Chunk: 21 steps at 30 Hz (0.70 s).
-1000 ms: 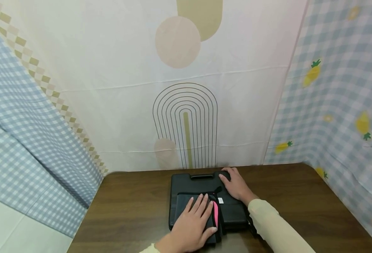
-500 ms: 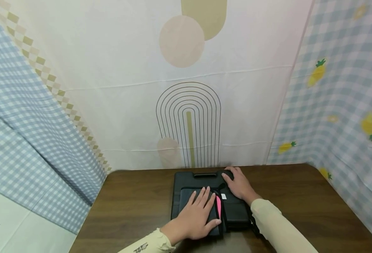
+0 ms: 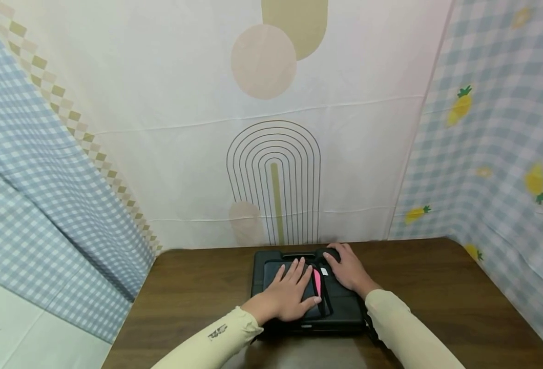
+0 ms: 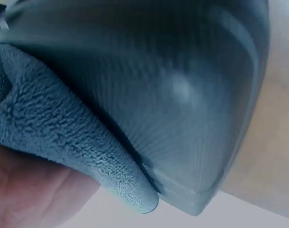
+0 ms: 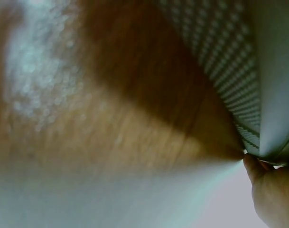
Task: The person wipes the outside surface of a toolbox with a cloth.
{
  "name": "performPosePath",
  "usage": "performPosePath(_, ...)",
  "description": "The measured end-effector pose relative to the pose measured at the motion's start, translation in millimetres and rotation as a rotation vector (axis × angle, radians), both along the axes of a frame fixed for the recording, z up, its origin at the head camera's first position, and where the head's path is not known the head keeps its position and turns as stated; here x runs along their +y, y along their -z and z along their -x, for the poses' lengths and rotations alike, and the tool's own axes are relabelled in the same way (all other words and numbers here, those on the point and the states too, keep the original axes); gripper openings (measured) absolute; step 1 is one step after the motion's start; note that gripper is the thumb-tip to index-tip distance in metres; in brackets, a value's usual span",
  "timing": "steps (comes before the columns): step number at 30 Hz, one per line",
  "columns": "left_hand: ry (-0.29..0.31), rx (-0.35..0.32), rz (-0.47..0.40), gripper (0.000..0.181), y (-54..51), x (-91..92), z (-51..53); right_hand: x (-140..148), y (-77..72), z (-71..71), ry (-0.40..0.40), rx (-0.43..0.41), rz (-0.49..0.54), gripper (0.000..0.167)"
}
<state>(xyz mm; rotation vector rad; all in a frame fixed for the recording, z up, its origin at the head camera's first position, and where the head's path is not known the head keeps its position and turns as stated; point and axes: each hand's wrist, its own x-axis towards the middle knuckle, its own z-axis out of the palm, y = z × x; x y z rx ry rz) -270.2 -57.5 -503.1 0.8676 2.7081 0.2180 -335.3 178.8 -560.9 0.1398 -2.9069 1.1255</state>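
A black case with a handle slot along its far edge lies flat on the table. On top of it is a folded dark grey cloth with black edging and a pink strip; the left wrist view shows its fuzzy pile. My left hand presses flat on this cloth, fingers straight and pointing away from me. At the case's far right corner, my right hand grips the edge, its fingers over the far side and the thumb on top. The undersides of both hands are hidden in the head view.
The brown wooden table extends to both sides of the case. Behind it hangs a white printed cloth, with blue checked curtains at the sides. A black strap or cord sits by the case's right edge.
My left hand has slid away from me, taking the grey cloth from the case's near edge toward its handle. The right hand has stayed on the corner.
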Motion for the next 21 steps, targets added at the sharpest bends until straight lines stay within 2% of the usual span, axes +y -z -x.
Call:
performPosePath(8,-0.081,-0.001,0.011,0.085,-1.7,-4.4,37.0,0,2.5,0.3,0.0,0.008,0.011,0.05)
performPosePath(12,-0.117,-0.025,0.012,0.085,1.1,-10.9,58.4,-1,2.5,-0.2,0.003,0.012,0.022,0.05)
performPosePath(15,-0.143,-0.049,0.016,0.085,6.9,-13.6,73.9,-2,1.6,-0.6,0.012,0.01,0.025,0.05)
performPosePath(18,-0.162,-0.069,0.024,0.085,11.8,-14.7,83.8,-2,1.5,-0.8,0.018,0.004,0.025,0.051)
performPosePath(21,-0.171,-0.066,0.02,0.085,16.4,-15.3,88.6,-2,1.6,-0.6,0.019,-0.002,0.028,0.051)
